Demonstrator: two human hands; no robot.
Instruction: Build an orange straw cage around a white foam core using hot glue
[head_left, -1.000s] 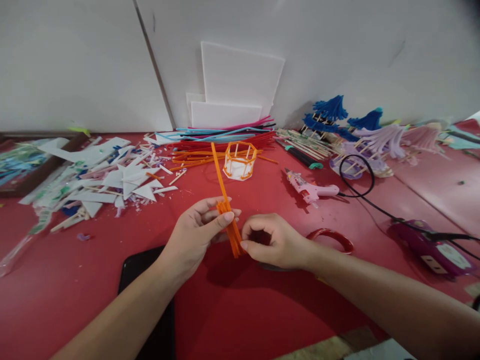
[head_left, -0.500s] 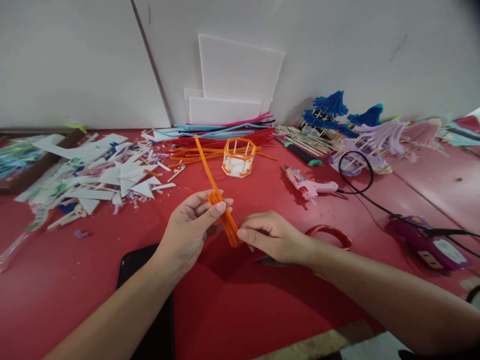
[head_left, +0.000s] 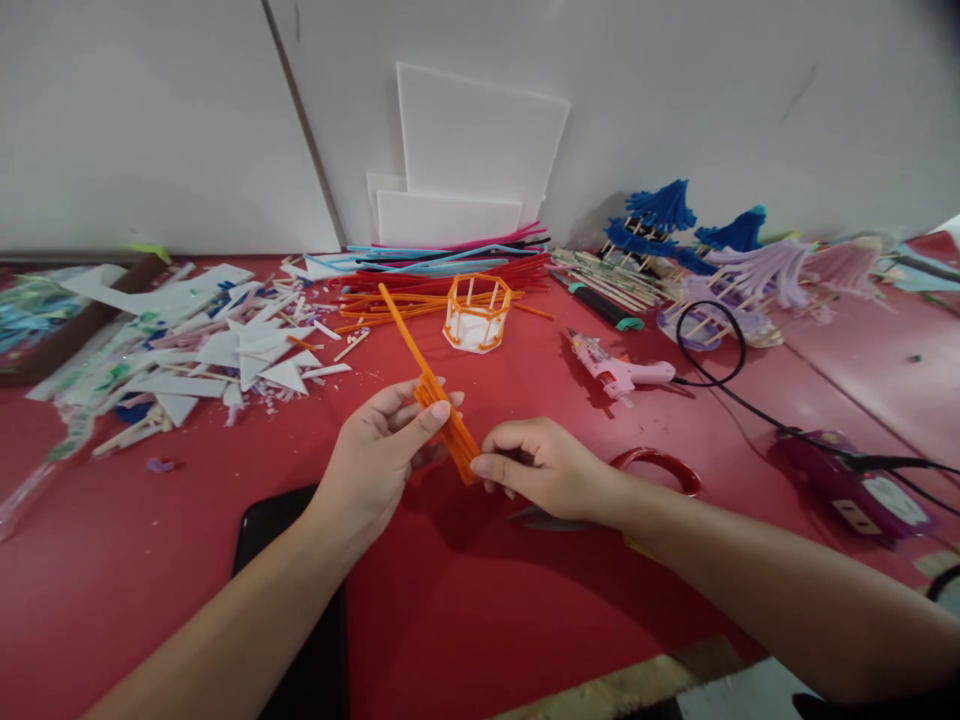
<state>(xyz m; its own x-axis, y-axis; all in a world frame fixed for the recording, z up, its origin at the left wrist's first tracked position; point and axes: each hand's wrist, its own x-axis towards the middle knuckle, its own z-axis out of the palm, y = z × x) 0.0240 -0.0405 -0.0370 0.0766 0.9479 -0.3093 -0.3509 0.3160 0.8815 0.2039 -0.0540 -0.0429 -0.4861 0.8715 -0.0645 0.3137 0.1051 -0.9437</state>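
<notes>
Nearest on my feed: red worktop [head_left: 450, 620], with a dark flat slab [head_left: 322, 650] partly under the left forearm. Scissors [head_left: 679, 463] lay partly beneath the right wrist and forearm.

I had the left hand [head_left: 371, 455] pinching the orange bundle [head_left: 454, 430] around its upper part, thumb on top, fingers behind. The right hand [head_left: 555, 470] was pinching its lower end, thumb against forefinger, other fingers curled in. So the bundle sat between both hands, tilted, upper end leaning left, held above the worktop.

Progress, my read: most strands gathered to similar length; one ran well past the upper ends, so that one wasn't level with the rest.

Beyond, right: glue gun [head_left: 619, 375], lying on its side, not in use. Straight ahead: small octagonal frame [head_left: 474, 333], upright, orange edging and pale posts fitted, top open. Loose orange strands [head_left: 367, 305] lay beside and behind it. Farthest, white boards [head_left: 480, 140] leaned on the wall.
</notes>
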